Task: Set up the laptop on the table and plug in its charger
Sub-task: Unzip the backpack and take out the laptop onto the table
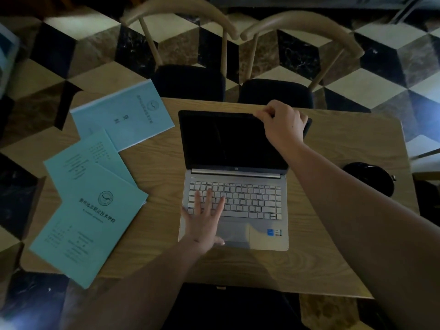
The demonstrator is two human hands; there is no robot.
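Now right hand (284,122) on laptop (234,184) lid.

Wooden table (154,163): open laptop (234,203) at centre, three teal booklets (95,186) overlapping along the left edge, black round object (369,177) at the right edge.

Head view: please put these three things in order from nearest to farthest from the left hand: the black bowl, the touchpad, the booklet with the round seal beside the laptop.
From the left hand, flat on the laptop:
1. Touchpad: under the thumb, on its right.
2. Booklet with the round seal: on its left, on the table.
3. Black bowl: far right, by the table edge.
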